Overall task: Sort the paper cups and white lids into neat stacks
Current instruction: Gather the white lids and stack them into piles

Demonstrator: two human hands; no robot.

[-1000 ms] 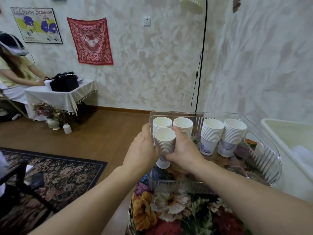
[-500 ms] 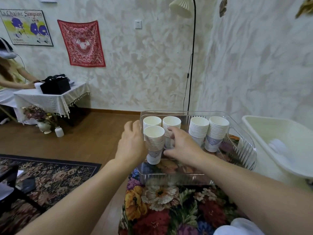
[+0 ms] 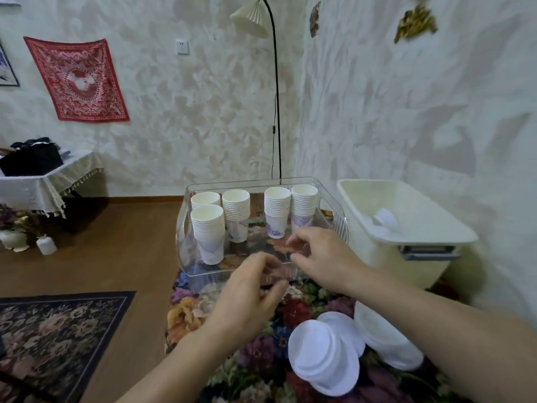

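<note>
Both hands, left hand [image 3: 247, 289] and right hand [image 3: 316, 257], hung loosely curled and empty; light, crushable white paper cup stacks [image 3: 207, 231] at 11 o'clock probably wanted low side grips.

1. The paper cups [image 3: 208, 228] are white, and the lowest cup of each stack has a pale blue-violet print.
2. The lids [image 3: 322, 354] are plain white.
3. The tray [image 3: 261, 181] is clear and has no colour.
4. The tablecloth [image 3: 258, 353] is dark, with big flowers in red, orange, purple and cream.
5. The bin [image 3: 406, 216] at the right is cream.
6. The wall cloth [image 3: 77, 80] is red with a white ornament pattern.
7. The rug [image 3: 58, 333] is dark navy with faded pink and beige flowers.
8. The floor [image 3: 116, 248] is brown wood.
9. The lamp [image 3: 250, 17] has a cream pleated shade and a black pole.
10. The walls [image 3: 406, 112] are off-white with beige mottled marks.
</note>
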